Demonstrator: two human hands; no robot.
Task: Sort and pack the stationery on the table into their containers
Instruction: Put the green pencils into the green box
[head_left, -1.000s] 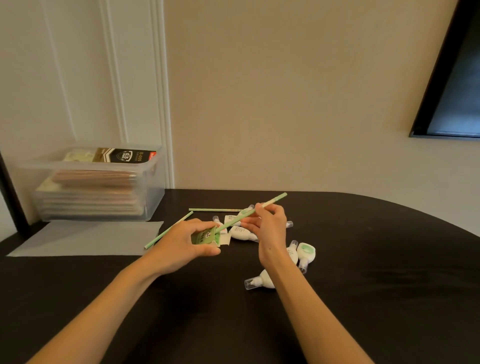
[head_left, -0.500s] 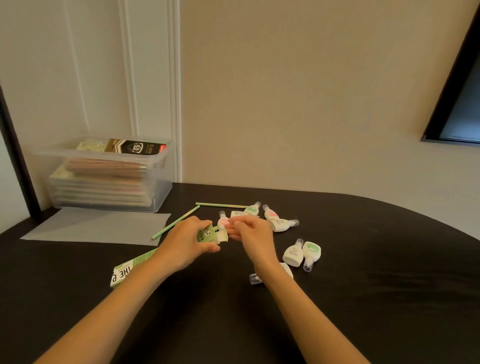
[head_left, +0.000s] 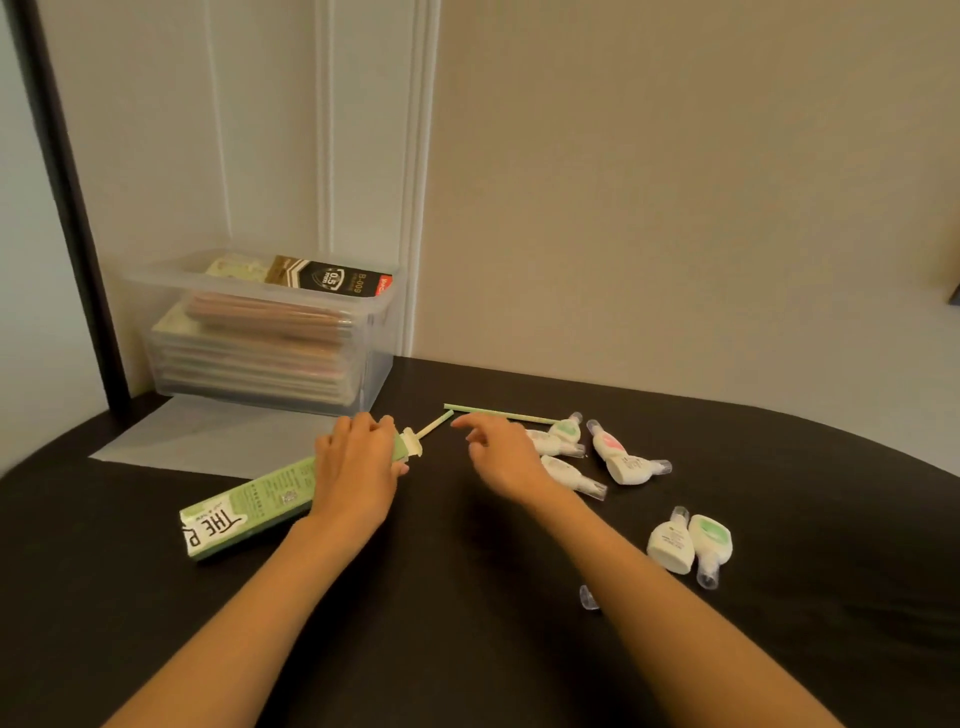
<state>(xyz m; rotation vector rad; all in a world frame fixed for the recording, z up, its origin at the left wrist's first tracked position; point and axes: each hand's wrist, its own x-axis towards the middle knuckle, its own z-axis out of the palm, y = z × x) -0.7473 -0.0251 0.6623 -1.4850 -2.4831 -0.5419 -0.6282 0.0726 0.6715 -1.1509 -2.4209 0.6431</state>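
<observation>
L hand (head_left: 358, 467) grips open end of long green cardboard pencil box (head_left: 244, 501), which lies flat on black table (head_left: 467, 649). From box mouth protrudes green pencil (head_left: 435, 424), partway in. R hand (head_left: 501, 454) just beside pencil's free end, fingers loosely spread, holding nothing. Behind it lies second green pencil (head_left: 498, 413). To R, scattered white correction-tape dispensers (head_left: 626, 465). Far L, clear plastic bin (head_left: 379, 332).

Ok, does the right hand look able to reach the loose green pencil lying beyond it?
Probably yes. The right hand hovers open just short of the loose green pencil, which lies bare on the table; correction tapes crowd only its right end.
</observation>
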